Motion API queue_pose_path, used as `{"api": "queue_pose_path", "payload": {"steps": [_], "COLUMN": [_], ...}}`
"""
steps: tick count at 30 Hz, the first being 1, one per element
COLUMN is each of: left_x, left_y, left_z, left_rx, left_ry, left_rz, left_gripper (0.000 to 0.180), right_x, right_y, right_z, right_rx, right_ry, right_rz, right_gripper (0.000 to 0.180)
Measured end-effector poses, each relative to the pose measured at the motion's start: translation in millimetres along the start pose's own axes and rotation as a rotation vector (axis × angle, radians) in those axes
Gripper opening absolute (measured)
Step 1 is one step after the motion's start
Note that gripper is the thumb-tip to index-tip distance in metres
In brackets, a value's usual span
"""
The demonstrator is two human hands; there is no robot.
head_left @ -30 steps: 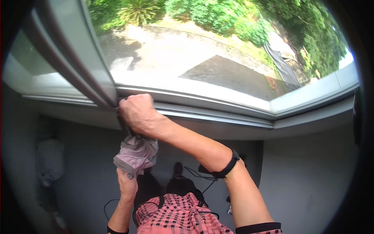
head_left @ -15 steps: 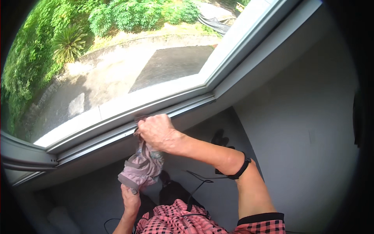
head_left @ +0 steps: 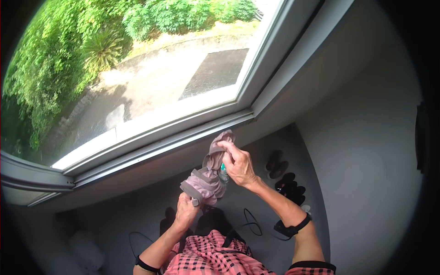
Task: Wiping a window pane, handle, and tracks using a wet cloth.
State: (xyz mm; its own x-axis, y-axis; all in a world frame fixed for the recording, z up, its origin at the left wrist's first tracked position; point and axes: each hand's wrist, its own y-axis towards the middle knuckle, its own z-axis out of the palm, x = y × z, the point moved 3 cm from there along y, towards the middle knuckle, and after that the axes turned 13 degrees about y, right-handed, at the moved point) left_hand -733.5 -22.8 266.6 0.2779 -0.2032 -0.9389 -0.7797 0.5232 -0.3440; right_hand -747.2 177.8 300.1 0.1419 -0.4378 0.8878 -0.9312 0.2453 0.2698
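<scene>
My right hand (head_left: 238,164) pinches the upper end of a pale mauve cloth (head_left: 208,176) just below the window's lower frame (head_left: 160,142). My left hand (head_left: 187,211) grips the cloth's bunched lower end from underneath. A small bluish-green object (head_left: 223,173) shows between the cloth and my right palm; I cannot tell what it is. A black band circles each wrist. My red and black checked shirt fills the bottom edge.
A large window (head_left: 151,73) looks onto a paved yard and green shrubs. A grey wall (head_left: 366,151) stands to the right. On the grey floor below lie dark shoes (head_left: 286,181), a black cable (head_left: 252,222) and a pale bundle (head_left: 85,250).
My right hand has come off the window frame and moved down and right with the cloth. The view has swung left, showing the window's right corner.
</scene>
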Motion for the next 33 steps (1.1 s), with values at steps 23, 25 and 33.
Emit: {"api": "queue_pose_path", "payload": {"steps": [23,25,33], "left_x": [24,43,-44], "left_y": [-68,-71,-104], "left_z": [-98,-101,-163], "left_rx": [-0.266,-0.345,-0.684], "left_ry": [-0.729,-0.823,-0.416], "left_rz": [0.142,0.005,0.376], "left_gripper": [0.077,0.066,0.038], "right_x": [91,92,88], "right_y": [4,0,4], "right_z": [160,172,148], "right_rx": [0.976,1.065,0.792], "right_ry": [0.295,0.074,0.958], "right_rz": [0.231,0.229,0.263], "right_gripper": [0.042,0.050,0.068]}}
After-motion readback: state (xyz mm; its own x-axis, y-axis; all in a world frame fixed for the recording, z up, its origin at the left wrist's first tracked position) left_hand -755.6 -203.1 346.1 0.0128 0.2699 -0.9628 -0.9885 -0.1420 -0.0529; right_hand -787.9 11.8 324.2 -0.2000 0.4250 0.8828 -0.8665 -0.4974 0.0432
